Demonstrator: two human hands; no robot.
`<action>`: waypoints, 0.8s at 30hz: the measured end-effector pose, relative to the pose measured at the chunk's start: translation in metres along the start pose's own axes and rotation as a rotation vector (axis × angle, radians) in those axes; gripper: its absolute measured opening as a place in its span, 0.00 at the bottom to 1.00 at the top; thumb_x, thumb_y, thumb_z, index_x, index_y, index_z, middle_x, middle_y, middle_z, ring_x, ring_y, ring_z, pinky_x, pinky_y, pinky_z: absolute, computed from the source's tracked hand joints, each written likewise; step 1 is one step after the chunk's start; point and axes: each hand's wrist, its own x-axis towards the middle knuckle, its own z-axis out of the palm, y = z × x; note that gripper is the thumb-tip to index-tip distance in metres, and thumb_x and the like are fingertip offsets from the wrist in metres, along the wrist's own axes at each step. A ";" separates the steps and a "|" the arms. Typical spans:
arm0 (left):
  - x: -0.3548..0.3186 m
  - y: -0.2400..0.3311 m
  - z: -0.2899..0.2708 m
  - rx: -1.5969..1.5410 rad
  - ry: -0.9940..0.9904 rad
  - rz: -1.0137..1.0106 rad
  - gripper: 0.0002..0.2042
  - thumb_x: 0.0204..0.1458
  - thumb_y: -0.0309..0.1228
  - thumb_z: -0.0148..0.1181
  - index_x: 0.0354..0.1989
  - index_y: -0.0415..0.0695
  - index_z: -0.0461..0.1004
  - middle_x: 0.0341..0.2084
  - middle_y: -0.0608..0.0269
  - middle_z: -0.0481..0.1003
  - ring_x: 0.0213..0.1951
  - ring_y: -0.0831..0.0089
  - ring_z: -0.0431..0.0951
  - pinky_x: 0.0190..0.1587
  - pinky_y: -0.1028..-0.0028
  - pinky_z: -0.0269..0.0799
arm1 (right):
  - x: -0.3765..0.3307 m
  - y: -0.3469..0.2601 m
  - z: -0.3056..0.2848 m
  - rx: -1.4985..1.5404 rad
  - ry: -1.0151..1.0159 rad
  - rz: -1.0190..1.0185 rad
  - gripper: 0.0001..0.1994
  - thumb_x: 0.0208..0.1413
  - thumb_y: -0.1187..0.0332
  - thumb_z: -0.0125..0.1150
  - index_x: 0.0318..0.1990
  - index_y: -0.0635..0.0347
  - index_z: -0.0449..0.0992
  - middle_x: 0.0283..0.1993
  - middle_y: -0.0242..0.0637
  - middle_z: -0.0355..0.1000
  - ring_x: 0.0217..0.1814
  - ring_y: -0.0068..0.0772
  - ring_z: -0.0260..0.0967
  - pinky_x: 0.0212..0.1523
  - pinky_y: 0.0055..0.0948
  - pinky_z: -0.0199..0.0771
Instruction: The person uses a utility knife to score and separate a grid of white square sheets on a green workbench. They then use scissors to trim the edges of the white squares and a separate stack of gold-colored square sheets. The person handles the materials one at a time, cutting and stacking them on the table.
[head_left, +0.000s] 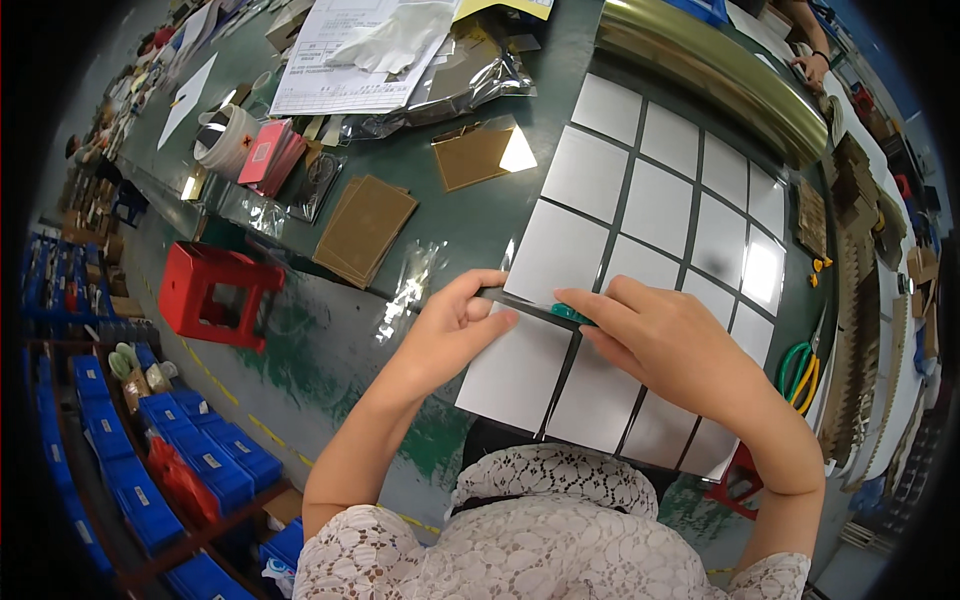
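White rectangular cards (590,172) lie in rows on the green table in front of me, parted by narrow dark gaps. Some of them shine with reflected light. Beside the left edge of the rows my left hand (445,330) is closed, thumb and forefinger around the end of a thin dark strip (492,294). That strip runs along the gap between two rows. My right hand (655,340) rests over the cards, fingers pinched on a small green tool (566,313) at the strip. The tool's working end is hidden.
A gold-toned film roll (720,75) lies at the far side. To the right are scissors (800,375) with green and yellow handles. Brown sheets (368,230), a white tub (225,140) and papers (350,60) sit leftward. A red stool (215,290) stands on the floor.
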 end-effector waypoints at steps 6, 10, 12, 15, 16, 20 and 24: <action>-0.001 0.001 -0.003 -0.035 -0.054 0.002 0.18 0.56 0.23 0.56 0.55 0.36 0.65 0.24 0.69 0.76 0.27 0.87 0.72 0.30 0.84 0.65 | 0.003 -0.002 0.002 -0.015 -0.019 -0.005 0.16 0.54 0.70 0.60 0.51 0.56 0.70 0.27 0.37 0.63 0.24 0.38 0.68 0.26 0.33 0.70; -0.005 0.008 0.002 -0.059 -0.017 -0.012 0.18 0.56 0.23 0.56 0.55 0.35 0.65 0.24 0.70 0.76 0.26 0.89 0.72 0.28 0.86 0.64 | 0.004 -0.003 0.003 -0.013 -0.023 -0.001 0.15 0.54 0.69 0.60 0.50 0.57 0.70 0.26 0.37 0.63 0.23 0.38 0.68 0.25 0.33 0.69; -0.005 0.008 0.002 -0.060 -0.023 -0.013 0.18 0.56 0.23 0.56 0.55 0.35 0.65 0.25 0.69 0.76 0.26 0.88 0.72 0.29 0.86 0.65 | 0.004 -0.004 0.003 -0.022 -0.022 -0.007 0.15 0.54 0.69 0.59 0.49 0.57 0.69 0.26 0.37 0.62 0.23 0.39 0.68 0.25 0.34 0.69; -0.006 0.010 0.002 -0.068 -0.028 -0.015 0.18 0.56 0.22 0.56 0.55 0.35 0.65 0.26 0.68 0.77 0.27 0.88 0.73 0.29 0.86 0.66 | 0.005 -0.005 0.001 -0.026 -0.024 -0.014 0.14 0.54 0.70 0.59 0.47 0.58 0.69 0.26 0.38 0.62 0.23 0.40 0.68 0.24 0.34 0.69; -0.006 0.011 0.003 -0.072 -0.028 -0.015 0.18 0.56 0.22 0.56 0.55 0.35 0.65 0.26 0.68 0.77 0.27 0.88 0.73 0.29 0.86 0.66 | 0.006 -0.005 0.000 -0.026 -0.026 -0.015 0.13 0.54 0.70 0.59 0.47 0.58 0.69 0.26 0.38 0.62 0.23 0.40 0.68 0.24 0.34 0.69; -0.006 0.005 -0.001 -0.060 -0.030 -0.012 0.19 0.55 0.22 0.56 0.55 0.35 0.65 0.26 0.68 0.77 0.27 0.87 0.73 0.29 0.86 0.66 | 0.009 -0.005 -0.002 -0.006 -0.049 -0.017 0.12 0.54 0.71 0.58 0.46 0.59 0.69 0.25 0.38 0.62 0.23 0.41 0.68 0.24 0.35 0.68; -0.006 0.005 -0.001 -0.045 -0.033 -0.014 0.19 0.55 0.22 0.57 0.55 0.35 0.65 0.26 0.68 0.77 0.26 0.87 0.73 0.28 0.86 0.66 | 0.010 -0.008 -0.004 0.001 -0.047 -0.034 0.12 0.53 0.72 0.58 0.45 0.62 0.69 0.24 0.38 0.62 0.23 0.40 0.68 0.24 0.35 0.68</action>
